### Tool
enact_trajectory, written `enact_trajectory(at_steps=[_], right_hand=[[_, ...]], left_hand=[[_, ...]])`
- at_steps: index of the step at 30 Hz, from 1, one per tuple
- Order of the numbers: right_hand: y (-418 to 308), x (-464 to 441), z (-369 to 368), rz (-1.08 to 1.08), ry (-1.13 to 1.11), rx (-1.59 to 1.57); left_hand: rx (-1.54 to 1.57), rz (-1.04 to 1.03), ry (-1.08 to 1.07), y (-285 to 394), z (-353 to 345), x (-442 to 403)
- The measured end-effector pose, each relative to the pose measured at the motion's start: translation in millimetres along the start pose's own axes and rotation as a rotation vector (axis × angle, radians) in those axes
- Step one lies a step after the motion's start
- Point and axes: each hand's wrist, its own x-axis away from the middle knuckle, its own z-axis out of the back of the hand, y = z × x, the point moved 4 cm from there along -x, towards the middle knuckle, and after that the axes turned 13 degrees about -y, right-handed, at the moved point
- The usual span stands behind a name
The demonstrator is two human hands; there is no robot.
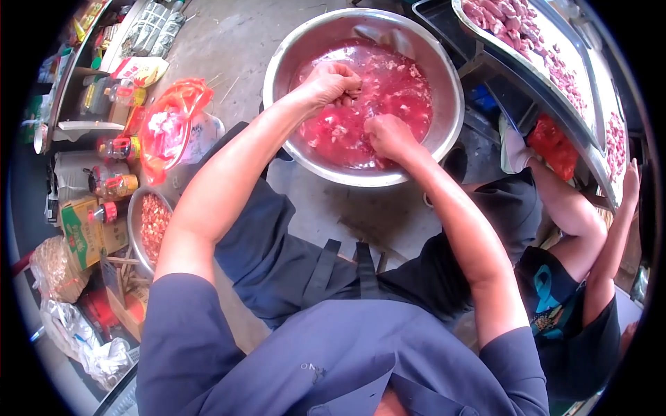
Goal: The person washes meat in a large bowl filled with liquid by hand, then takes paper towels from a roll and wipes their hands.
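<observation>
A wide metal basin (277, 66) stands in front of my knees, holding red liquid (388, 90) with pale bits of meat (338, 132) floating in it. Over the basin's left half, my left hand (333, 84) is closed, its fingers curled down; anything inside them is hidden. My right hand (390, 137) is closed too, low at the liquid's surface near the basin's middle, its fingertips out of sight. The two hands are apart. At the basin's far side, a greyish shape (395, 43) lies partly under the liquid.
To the right, a tray of meat pieces (510, 24) stands beside another person's arm (610, 243) and bent leg (562, 201). On the left are a red plastic bag (163, 139), sauce bottles (114, 184), a cardboard box (83, 232) and a bowl of chopped reddish food (154, 225).
</observation>
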Motion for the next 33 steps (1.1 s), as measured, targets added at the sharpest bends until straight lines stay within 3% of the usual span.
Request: enact_trajectory(at_steps=[1, 3, 4, 5, 7, 11, 15, 22, 25, 28, 33], right_hand=[[-1.3, 0.6, 5.2, -0.002, -0.001, -0.002], [6.7, 0.7, 18.5, -0.120, -0.031, -0.418], [9.2, -0.8, 24.4, -0.081, -0.025, -0.531], [8.8, 0.0, 29.7, -0.082, -0.025, -0.533], [11.3, 2.9, 38.6, -0.166, -0.002, -1.035], [19.2, -3.9, 45.2, -0.139, 0.155, -1.131], [23.2, -12.9, 43.2, -0.061, 0.278, -1.071], [3.9, -7.1, 53.3, -0.008, 0.195, -1.308], [3.9, -6.4, 54.3, -0.044, 0.142, -1.218], [-3.9, -9.9, 57.1, 0.110, 0.218, -0.736], [-9.2, -4.3, 58.5, 0.000, 0.239, -0.634]], left_hand=[[-0.048, -0.013, -0.006, 1.2, -2.4, 1.4], [-0.061, -0.030, -0.016, -0.7, -3.5, 0.1], [-0.076, -0.050, -0.022, -1.4, -2.6, -0.7], [-0.077, -0.049, -0.023, -4.4, -0.8, -2.1], [-0.192, -0.083, -0.036, -6.4, 0.4, -4.3], [-0.385, -0.034, -0.056, -6.2, -8.2, -1.2], [-0.494, -0.160, -0.152, -12.4, -19.7, -5.7], [-0.405, -0.231, -0.046, -4.7, -14.4, -6.5], [-0.284, -0.145, 0.010, -5.3, -7.8, -6.2], [-0.208, -0.159, 0.013, -2.2, -7.7, -4.7], [-0.267, -0.126, 0.009, -1.3, -11.3, -3.1]])
